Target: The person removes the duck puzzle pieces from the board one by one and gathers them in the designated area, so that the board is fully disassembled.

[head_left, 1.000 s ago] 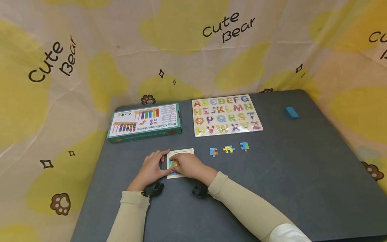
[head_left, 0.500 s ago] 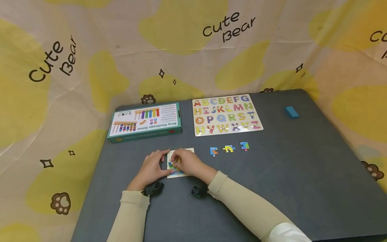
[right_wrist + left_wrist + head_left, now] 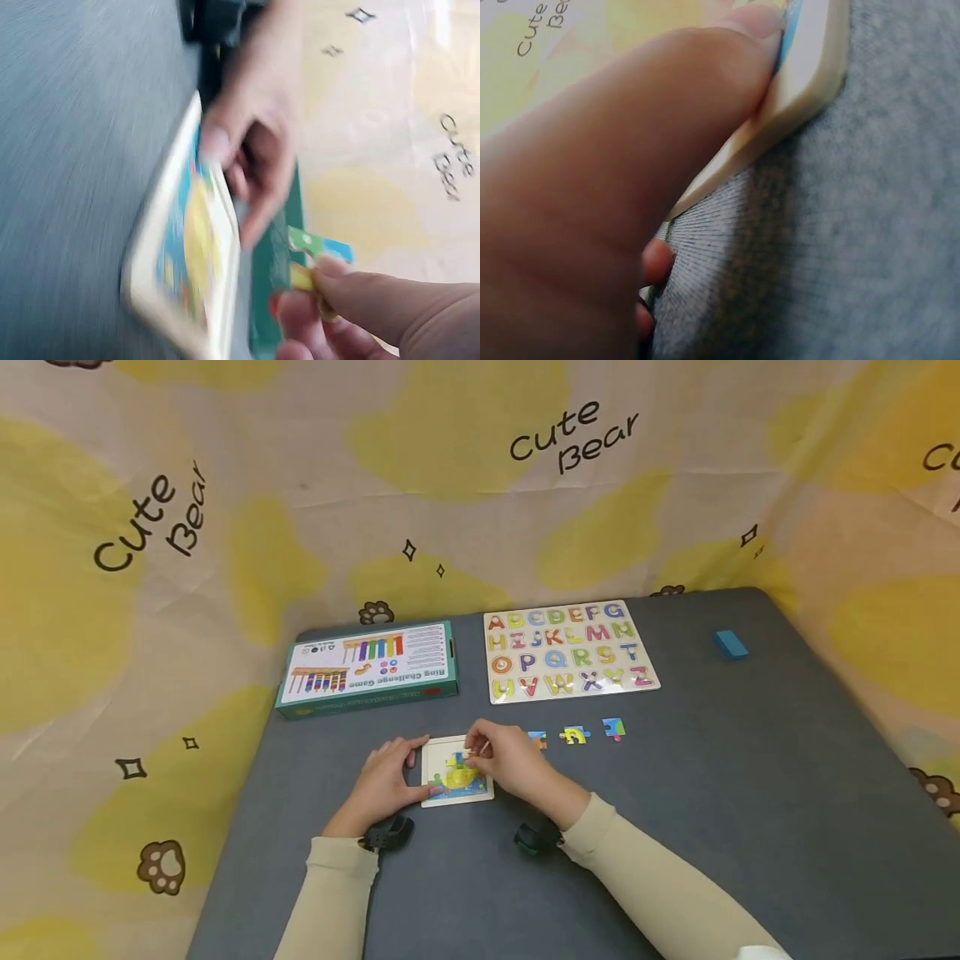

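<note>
A small square jigsaw puzzle in a pale wooden frame (image 3: 435, 768) lies on the grey table, with yellow and blue picture pieces in its lower part. My left hand (image 3: 384, 781) holds it at the left side, thumb (image 3: 712, 56) on the near edge and index finger toward the far corner. Just above the frame's right side, my right hand (image 3: 517, 764) pinches a puzzle piece (image 3: 322, 244) with green, blue and yellow on it. Three loose puzzle pieces lie to the right, among them a yellow one (image 3: 575, 735) and a blue-green one (image 3: 613, 728); my right hand partly covers the nearest.
Behind the frame stand a green Ring Challenge Game box (image 3: 367, 668) and a wooden alphabet board (image 3: 572, 652). A blue block (image 3: 731, 644) sits at the far right. A yellow patterned cloth (image 3: 450, 485) hangs behind the table.
My right hand has lifted a puzzle piece and moved right, uncovering more of the picture. My left hand keeps its hold on the frame. The head view has shifted slightly.
</note>
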A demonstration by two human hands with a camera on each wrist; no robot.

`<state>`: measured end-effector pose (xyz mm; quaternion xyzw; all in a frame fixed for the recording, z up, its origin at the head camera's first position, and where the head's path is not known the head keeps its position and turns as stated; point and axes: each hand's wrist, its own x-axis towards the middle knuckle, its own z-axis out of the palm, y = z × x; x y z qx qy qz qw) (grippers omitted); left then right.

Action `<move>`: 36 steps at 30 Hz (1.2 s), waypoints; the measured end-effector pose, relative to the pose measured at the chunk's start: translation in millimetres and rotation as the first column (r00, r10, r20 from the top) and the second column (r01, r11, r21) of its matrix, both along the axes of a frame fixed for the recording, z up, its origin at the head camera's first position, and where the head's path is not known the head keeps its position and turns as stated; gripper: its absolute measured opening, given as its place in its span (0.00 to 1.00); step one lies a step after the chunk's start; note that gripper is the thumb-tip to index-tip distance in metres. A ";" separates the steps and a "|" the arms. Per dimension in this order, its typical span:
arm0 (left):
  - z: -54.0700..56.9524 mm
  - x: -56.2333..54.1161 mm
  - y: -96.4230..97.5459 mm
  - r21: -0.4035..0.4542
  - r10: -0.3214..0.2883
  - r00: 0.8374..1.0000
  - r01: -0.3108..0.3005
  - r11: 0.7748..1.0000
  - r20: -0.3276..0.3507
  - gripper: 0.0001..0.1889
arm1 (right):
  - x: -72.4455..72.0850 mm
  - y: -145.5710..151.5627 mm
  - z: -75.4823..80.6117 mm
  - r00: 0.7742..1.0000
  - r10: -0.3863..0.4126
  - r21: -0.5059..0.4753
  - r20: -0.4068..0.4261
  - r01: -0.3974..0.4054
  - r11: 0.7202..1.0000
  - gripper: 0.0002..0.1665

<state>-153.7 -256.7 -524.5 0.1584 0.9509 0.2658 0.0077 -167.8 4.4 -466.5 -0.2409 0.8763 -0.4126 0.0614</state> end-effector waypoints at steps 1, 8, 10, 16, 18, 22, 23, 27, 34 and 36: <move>-1.4 -0.6 1.7 0.001 -0.008 1.000 0.008 1.000 0.006 0.49 | 2.2 12.3 0.2 1.000 -0.017 0.007 -0.009 0.017 1.000 0.12; -3.0 -6.2 -2.3 -0.016 -0.009 1.000 0.009 1.000 -0.029 0.50 | 11.5 71.1 -13.6 0.997 -0.073 0.092 -0.020 0.074 0.993 0.13; -0.8 -6.9 -6.5 -0.020 0.004 0.999 -0.005 1.000 -0.046 0.50 | 12.9 76.1 -18.3 0.997 -0.063 0.115 -0.040 0.068 0.991 0.12; 4.2 -7.6 -9.2 -0.004 -0.002 0.999 0.002 1.000 -0.046 0.51 | 17.7 82.8 -24.4 0.992 -0.072 0.219 -0.102 0.093 0.971 0.15; 4.2 -7.3 -8.2 -0.004 0.001 0.999 -0.001 1.000 -0.039 0.50 | 18.2 85.0 -24.2 0.991 -0.060 0.245 -0.115 0.087 0.966 0.15; 2.7 -5.9 -8.1 -0.022 0.018 0.999 -0.018 1.000 -0.033 0.49 | 16.1 88.8 -22.5 0.992 -0.011 0.262 -0.126 0.043 0.964 0.11; 2.9 -5.4 -7.6 -0.024 0.020 0.999 -0.021 0.999 -0.029 0.49 | 15.5 89.8 -22.0 0.992 0.003 0.267 -0.125 0.030 0.963 0.10; 2.6 -4.1 -5.7 -0.023 0.018 1.000 -0.018 1.000 -0.006 0.49 | 13.9 94.0 -20.2 0.993 0.042 0.308 -0.111 -0.006 0.951 0.09; -1.2 -3.6 -1.0 -0.026 0.015 1.000 -0.015 1.000 0.006 0.50 | 15.6 100.2 -21.1 0.992 0.065 0.330 -0.109 -0.026 0.944 0.08; -2.2 -3.7 -0.1 -0.022 0.014 1.000 -0.014 1.000 0.007 0.50 | 16.0 101.4 -20.6 0.992 0.068 0.326 -0.108 -0.029 0.945 0.08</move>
